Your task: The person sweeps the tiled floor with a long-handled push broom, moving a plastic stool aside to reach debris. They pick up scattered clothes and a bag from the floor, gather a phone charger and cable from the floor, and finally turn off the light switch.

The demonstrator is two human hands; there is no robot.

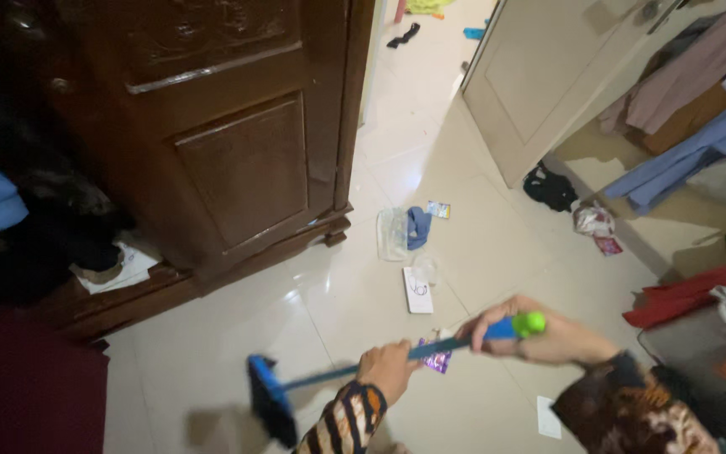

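Observation:
Both of my hands grip a blue broom handle [329,377] that ends in a green cap [532,323]. My left hand [389,367] holds the shaft near its middle. My right hand [524,333] is closed around the top, just below the cap. The blue broom head [268,410] rests on the pale tiled floor at lower left. A purple wrapper [437,360] lies on the floor between my hands. A white card [417,290] and a clear plastic piece [424,267] lie a little farther off.
A dark wooden wardrobe [237,143] stands at left with its door open. A clear plastic container with blue cloth [405,229] lies beyond. A white door [539,84], hanging clothes [691,92], a black cloth [550,188] and red fabric [682,294] fill the right side.

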